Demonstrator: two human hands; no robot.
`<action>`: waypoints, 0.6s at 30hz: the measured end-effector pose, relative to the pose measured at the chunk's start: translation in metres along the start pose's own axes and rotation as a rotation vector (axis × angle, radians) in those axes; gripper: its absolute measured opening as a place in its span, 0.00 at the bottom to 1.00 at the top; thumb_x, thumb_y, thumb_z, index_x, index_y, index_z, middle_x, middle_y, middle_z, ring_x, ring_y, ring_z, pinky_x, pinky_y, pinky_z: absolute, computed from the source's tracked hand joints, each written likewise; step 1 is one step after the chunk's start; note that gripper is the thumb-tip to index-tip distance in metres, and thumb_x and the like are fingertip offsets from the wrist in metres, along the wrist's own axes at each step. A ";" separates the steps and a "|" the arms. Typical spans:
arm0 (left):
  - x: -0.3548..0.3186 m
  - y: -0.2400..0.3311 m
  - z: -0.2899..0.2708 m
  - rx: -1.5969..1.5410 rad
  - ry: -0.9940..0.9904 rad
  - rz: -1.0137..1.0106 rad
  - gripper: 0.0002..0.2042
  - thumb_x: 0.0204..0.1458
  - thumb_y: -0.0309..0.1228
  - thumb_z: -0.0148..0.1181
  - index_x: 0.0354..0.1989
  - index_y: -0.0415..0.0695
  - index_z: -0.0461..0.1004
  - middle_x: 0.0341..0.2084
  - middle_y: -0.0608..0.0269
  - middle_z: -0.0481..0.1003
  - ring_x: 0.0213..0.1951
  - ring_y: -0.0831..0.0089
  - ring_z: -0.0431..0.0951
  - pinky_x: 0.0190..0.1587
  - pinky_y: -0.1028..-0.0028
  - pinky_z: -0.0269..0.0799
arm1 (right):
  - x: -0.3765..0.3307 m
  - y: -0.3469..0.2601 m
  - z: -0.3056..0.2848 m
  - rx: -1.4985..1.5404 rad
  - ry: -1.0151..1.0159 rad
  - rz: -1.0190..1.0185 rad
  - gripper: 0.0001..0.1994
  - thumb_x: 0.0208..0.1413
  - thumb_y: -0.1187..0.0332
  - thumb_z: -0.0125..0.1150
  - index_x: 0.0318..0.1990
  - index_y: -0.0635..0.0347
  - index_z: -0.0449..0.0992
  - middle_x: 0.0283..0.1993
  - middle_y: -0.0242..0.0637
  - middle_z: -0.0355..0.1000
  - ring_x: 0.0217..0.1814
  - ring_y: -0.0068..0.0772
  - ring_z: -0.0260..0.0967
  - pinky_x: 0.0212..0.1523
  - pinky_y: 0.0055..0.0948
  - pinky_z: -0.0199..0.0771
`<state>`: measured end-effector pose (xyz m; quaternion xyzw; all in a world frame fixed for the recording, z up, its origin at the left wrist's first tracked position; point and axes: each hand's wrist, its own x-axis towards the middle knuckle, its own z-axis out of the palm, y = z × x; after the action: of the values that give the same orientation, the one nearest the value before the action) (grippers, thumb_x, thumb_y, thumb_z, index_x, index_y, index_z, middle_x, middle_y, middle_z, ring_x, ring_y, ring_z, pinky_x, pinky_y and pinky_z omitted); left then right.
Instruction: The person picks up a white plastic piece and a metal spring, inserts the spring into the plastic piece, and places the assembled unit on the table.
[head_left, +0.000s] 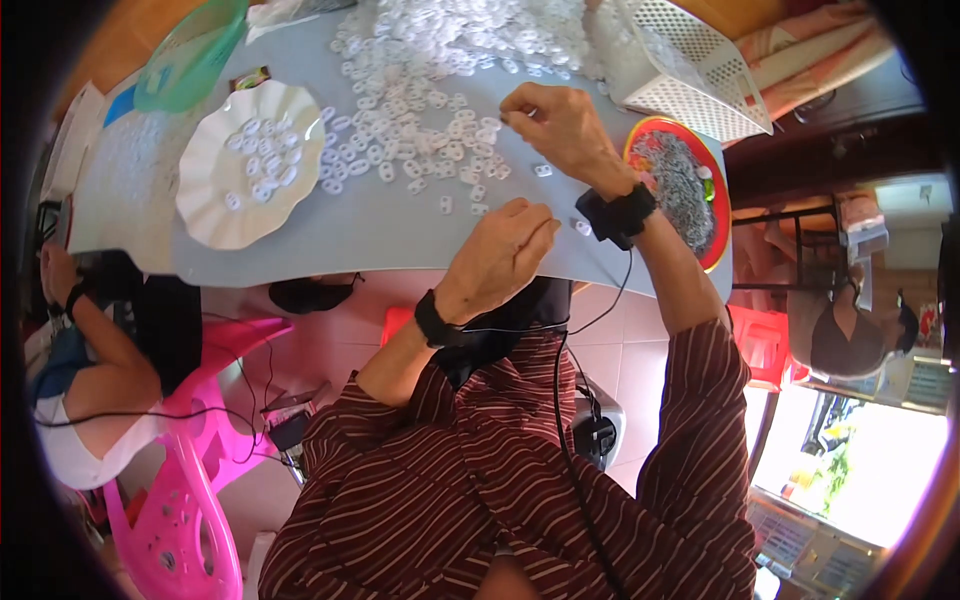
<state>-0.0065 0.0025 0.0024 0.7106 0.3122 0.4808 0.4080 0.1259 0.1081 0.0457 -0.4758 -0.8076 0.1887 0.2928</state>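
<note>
My left hand hovers at the table's near edge, fingers curled together; whatever they hold, if anything, is hidden. Farther right and forward, my right hand has thumb and fingers pinched beside the loose pieces, and what is between them is too small to name. Small white oval plastic pieces with holes spread over the table from a large heap at the far side. A single white piece lies just below my right hand, and another is beside my right wrist.
A white scalloped plate at left holds several white pieces. On the right, a red-rimmed tray carries a pile of small grey metal parts. Behind it stands a white perforated basket. A green bowl is far left; another person's arm shows at left.
</note>
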 end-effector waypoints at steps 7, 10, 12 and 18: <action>-0.003 0.002 -0.001 -0.027 0.034 -0.071 0.06 0.53 0.25 0.51 0.28 0.35 0.68 0.20 0.49 0.67 0.25 0.53 0.68 0.29 0.64 0.63 | -0.024 0.003 -0.031 -0.082 0.177 0.044 0.06 0.50 0.70 0.59 0.32 0.63 0.77 0.21 0.38 0.72 0.22 0.24 0.70 0.27 0.26 0.70; -0.004 0.001 -0.003 -0.042 -0.004 -0.164 0.07 0.55 0.25 0.50 0.28 0.34 0.66 0.19 0.52 0.66 0.22 0.58 0.66 0.27 0.67 0.62 | -0.050 0.032 -0.071 -0.201 0.274 0.117 0.06 0.51 0.70 0.58 0.32 0.62 0.78 0.22 0.40 0.73 0.23 0.29 0.71 0.28 0.27 0.71; -0.005 0.002 -0.001 -0.064 0.008 -0.166 0.08 0.55 0.25 0.50 0.27 0.33 0.65 0.18 0.54 0.63 0.20 0.64 0.62 0.25 0.69 0.60 | -0.071 0.073 -0.103 -0.418 0.363 0.196 0.06 0.50 0.70 0.59 0.32 0.61 0.78 0.25 0.42 0.75 0.25 0.36 0.74 0.29 0.29 0.72; -0.003 0.000 0.000 -0.001 -0.013 -0.122 0.09 0.56 0.25 0.48 0.26 0.33 0.63 0.17 0.55 0.60 0.19 0.65 0.60 0.23 0.69 0.57 | -0.116 0.121 -0.164 -0.678 0.233 0.464 0.09 0.49 0.65 0.59 0.35 0.60 0.78 0.34 0.50 0.75 0.38 0.50 0.73 0.41 0.43 0.73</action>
<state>-0.0072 -0.0006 0.0013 0.6930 0.3520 0.4508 0.4389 0.3558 0.0674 0.0650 -0.7323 -0.6572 -0.0817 0.1587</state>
